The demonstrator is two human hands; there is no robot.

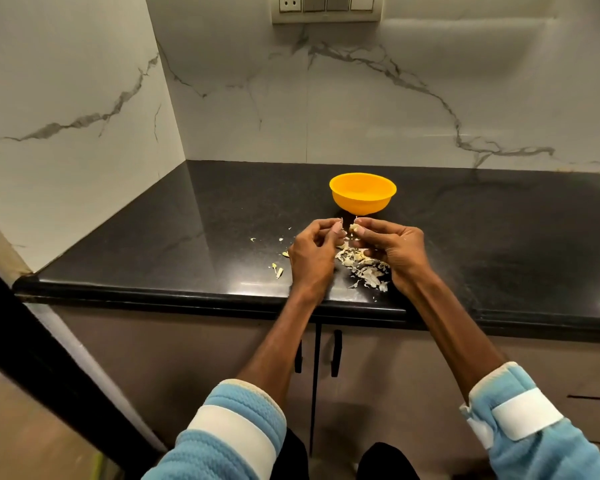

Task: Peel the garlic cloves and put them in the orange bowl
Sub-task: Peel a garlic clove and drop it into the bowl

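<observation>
- Just on the near side of the orange bowl (pixel 362 202), head view: the right hand (pixel 392 251) pinches a garlic clove (pixel 353 228) between thumb and fingertips. The left hand (pixel 312 254), fingers curled, looks to be pinching a flake of skin (pixel 339 223) right beside the clove. So I'd call this mid-peel. A pile of peelings (pixel 364 268) sits on the counter (pixel 187 237), nearer still than the bowl, with stray bits off to the left.

- Agreed, peeling step. Next move imo needs the last skin stripped clean, then a short reach forward to drop the clove over the rim. Can't tell if anything's in the bowl already. Any brands or text?

- Nope, nothing readable. Bowl's plain, and the switch plate (pixel 326 8) on the wall far behind the bowl has no lettering I can make out.
</observation>
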